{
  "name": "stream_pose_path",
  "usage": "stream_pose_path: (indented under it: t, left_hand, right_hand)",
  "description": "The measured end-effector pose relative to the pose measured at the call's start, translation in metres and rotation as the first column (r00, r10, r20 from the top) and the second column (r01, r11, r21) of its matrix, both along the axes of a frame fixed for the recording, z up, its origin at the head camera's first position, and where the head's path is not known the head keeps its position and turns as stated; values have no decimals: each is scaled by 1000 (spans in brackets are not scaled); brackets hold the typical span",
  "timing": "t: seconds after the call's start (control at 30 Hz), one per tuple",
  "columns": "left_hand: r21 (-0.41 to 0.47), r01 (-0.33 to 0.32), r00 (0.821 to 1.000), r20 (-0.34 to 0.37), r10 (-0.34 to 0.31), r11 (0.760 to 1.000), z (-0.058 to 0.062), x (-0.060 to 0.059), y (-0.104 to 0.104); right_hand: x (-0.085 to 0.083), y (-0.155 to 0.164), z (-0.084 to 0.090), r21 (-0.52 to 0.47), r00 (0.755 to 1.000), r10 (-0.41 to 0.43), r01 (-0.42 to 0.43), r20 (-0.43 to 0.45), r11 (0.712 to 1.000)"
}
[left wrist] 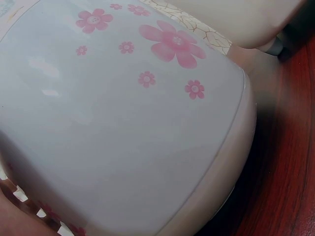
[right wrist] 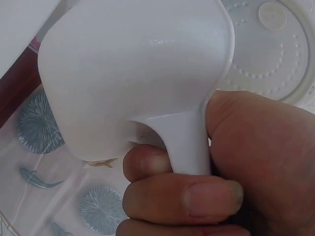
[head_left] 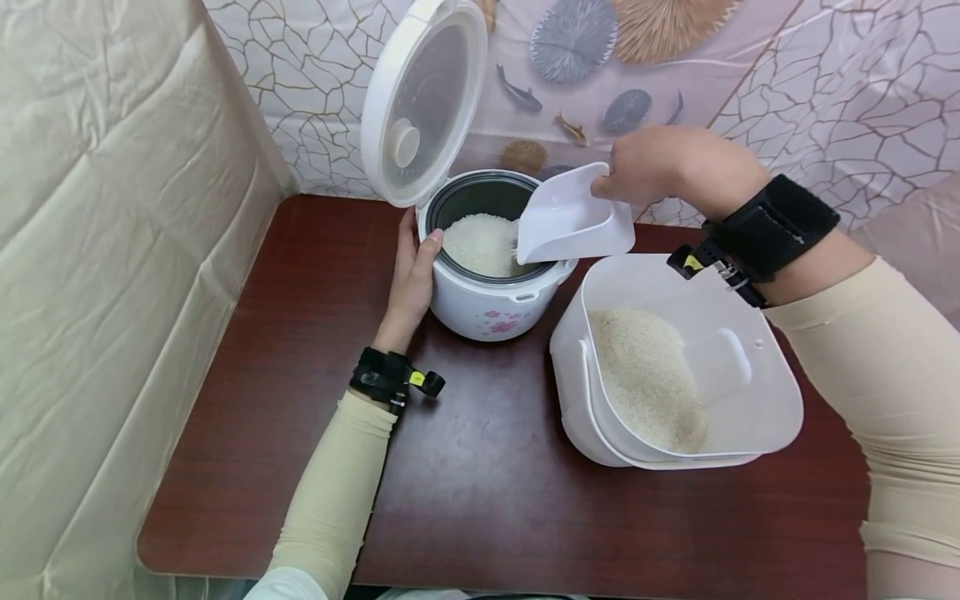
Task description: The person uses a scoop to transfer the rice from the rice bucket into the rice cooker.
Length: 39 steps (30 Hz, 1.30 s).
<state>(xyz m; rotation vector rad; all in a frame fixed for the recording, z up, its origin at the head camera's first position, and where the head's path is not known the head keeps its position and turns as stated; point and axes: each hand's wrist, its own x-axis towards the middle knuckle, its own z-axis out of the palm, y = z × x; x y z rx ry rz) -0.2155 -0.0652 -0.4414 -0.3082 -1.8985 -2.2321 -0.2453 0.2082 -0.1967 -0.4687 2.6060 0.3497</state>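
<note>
A white rice cooker (head_left: 480, 304) with pink flowers stands on the table, its lid (head_left: 423, 104) raised. White rice (head_left: 483, 242) lies in its dark inner pot (head_left: 487, 185). My left hand (head_left: 411, 283) holds the cooker's left side, thumb at the rim; in the left wrist view the flowered body (left wrist: 128, 123) fills most of the picture. Over the pot's right side, my right hand (head_left: 652, 167) grips a white scoop (head_left: 573, 212) by its handle, its mouth tilted down toward the rice. The right wrist view shows fingers (right wrist: 182, 196) curled round the handle (right wrist: 189, 142).
A white bin (head_left: 757, 358) with rice (head_left: 648, 375) heaped along its left side stands right of the cooker, below my right forearm. Both stand on a dark red-brown table (head_left: 480, 500). A patterned cloth (head_left: 315, 83) hangs behind, and a pale cloth (head_left: 112, 250) at the left.
</note>
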Motion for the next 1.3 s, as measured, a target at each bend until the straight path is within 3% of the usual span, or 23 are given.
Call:
stream_pose_path:
  t: [0.8, 1.0, 1.3]
  left_hand:
    - [-4, -3, 1000, -9, 3, 1000, -2, -1, 2]
    - [-15, -8, 1000, -12, 8, 1000, -2, 0, 2]
    - [0, 4, 1000, -2, -4, 1000, -5, -4, -1]
  right_hand:
    - [9, 0, 4, 25, 994, -108, 108, -1, 994]
    - [12, -1, 3, 36, 987, -160, 161, -27, 986]
    - [14, 1, 1, 10, 983, -173, 174, -56, 985]
